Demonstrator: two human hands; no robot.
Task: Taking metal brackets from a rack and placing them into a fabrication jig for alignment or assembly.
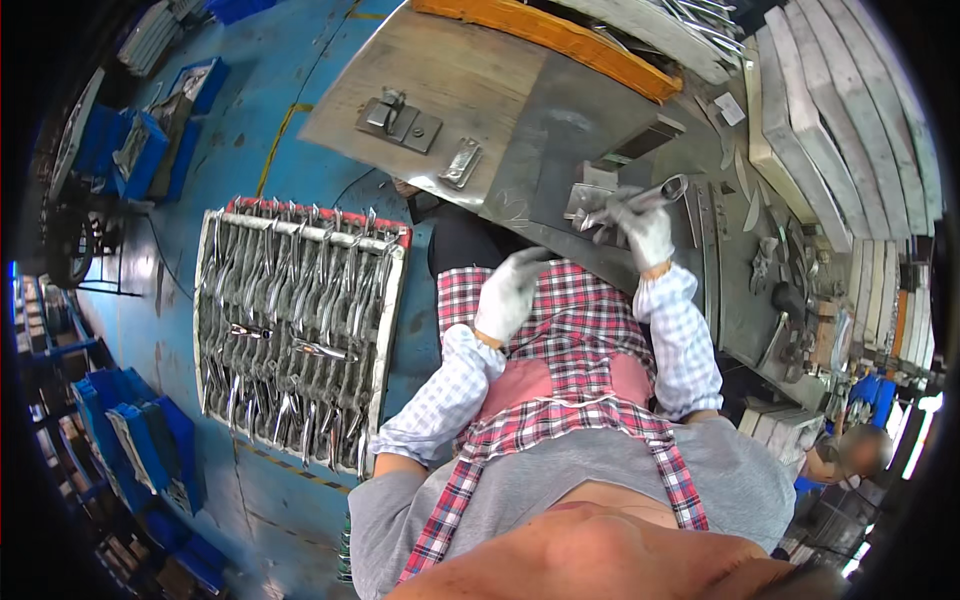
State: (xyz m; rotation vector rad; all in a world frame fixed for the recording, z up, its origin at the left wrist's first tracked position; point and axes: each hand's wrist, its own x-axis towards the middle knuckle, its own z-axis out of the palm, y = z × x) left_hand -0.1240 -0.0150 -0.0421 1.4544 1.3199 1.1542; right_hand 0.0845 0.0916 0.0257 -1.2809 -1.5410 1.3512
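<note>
Plaid red-and-white apron (560, 390) over a grey shirt fills the near view, with checked cloth sleeve covers on both forearms. Left hand (510, 292), in a white knit glove, hangs above the lap with fingers loosely curled; it holds nothing that can be seen and touches only the apron, if anything. Right hand (645, 228), also white-gloved, is at about 1 o'clock from the left hand and well apart from it, closed around one end of a metal wrench (640, 200). Wrench is dull silver, flat and slim, with a ring-shaped end pointing to 2 o'clock; it lies partly over a small square metal block (588, 192) on the steel workbench (560, 120). Bench top is smooth, scuffed sheet metal with a bolted bracket (400, 122) toward 11 o'clock. At 9 o'clock from the hands, down on the blue floor, a wire-sided crate (300, 330) holds rows of grey forged wrench blanks, hung close together. Farther off, an orange bar (550, 35) at 12 o'clock, and stacked grey slabs (850, 130) at 2 o'clock.
</note>
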